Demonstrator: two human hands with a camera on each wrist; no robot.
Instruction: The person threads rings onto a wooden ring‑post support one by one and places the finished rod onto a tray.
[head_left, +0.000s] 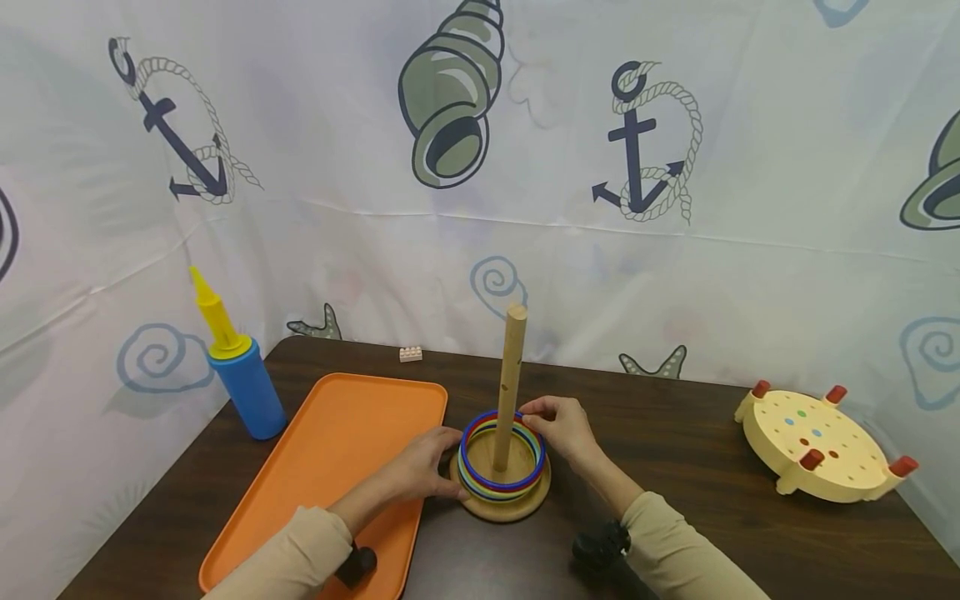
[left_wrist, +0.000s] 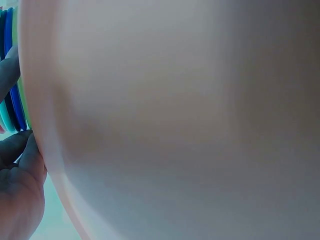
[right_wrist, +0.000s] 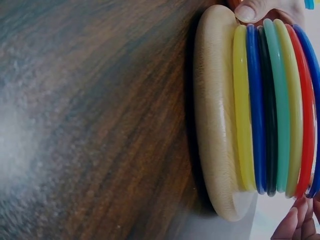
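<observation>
A wooden peg stand, with a tall post and a round base, stands upright on the table. Coloured rings lie stacked around the post: yellow at the bottom, then blue, black, teal, pale yellow, red, and a blue ring on top. My left hand grips the base's left edge, its thumb beside the lowest ring. At the stack's far right, my right hand pinches the top blue ring. A pale, blurred surface, apparently the base, fills most of the left wrist view.
An orange tray lies left of the stand, partly beneath my left forearm. Further left stands a blue-and-yellow hand pump. A pink toy brick sits at the table's back edge. On the right is a cream round board with red-tipped pegs.
</observation>
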